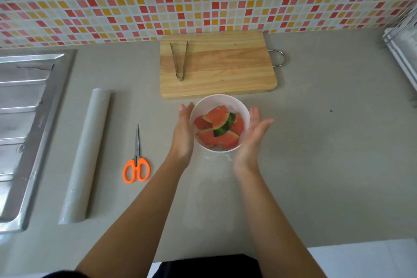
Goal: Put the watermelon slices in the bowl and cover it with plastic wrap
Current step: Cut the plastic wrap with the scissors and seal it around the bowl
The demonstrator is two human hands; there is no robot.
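Note:
A white bowl (216, 102) stands on the grey counter just in front of the cutting board. Several watermelon slices (217, 128) with green rind lie inside it. A thin clear film seems to lie over the bowl and trail onto the counter toward me (209, 187). My left hand (184, 133) lies flat against the bowl's left side, fingers straight. My right hand (252, 137) is held with straight fingers at the bowl's right side, palm facing the bowl. The roll of plastic wrap (86, 153) lies lengthwise on the counter to the left.
Orange-handled scissors (136, 160) lie between the roll and the bowl. A wooden cutting board (221, 67) behind the bowl carries metal tongs (179, 61). A steel sink drainer (24, 124) fills the left edge; a rack (404, 47) stands at far right.

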